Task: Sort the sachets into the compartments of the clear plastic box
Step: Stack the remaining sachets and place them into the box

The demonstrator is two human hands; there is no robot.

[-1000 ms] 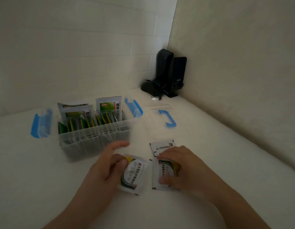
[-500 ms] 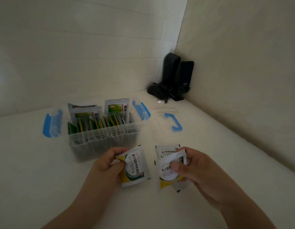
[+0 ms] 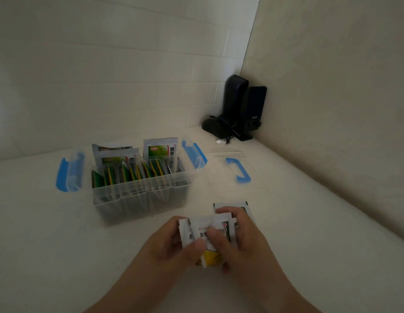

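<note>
Both hands meet in front of me over a small stack of white, green and yellow sachets [image 3: 202, 229]. My left hand [image 3: 167, 242] grips the stack's left edge with its thumb on the front. My right hand [image 3: 241, 240] holds the right side, fingers curled over the top. One more sachet [image 3: 241, 205] lies flat on the table just behind my right hand. The clear plastic box [image 3: 140, 193] stands further back on the left, with several sachets upright in its compartments and blue latches [image 3: 70, 175] folded out at both ends.
The box's clear lid with a blue handle [image 3: 238, 170] lies flat to the right of the box. Two black speakers [image 3: 244, 109] with a cable stand in the far corner. Walls close off the back and right of the white table [image 3: 61, 256].
The two sachets held apart, one in each hand, have been brought together into one stack between both hands, raised off the table. One sachet stays on the table.
</note>
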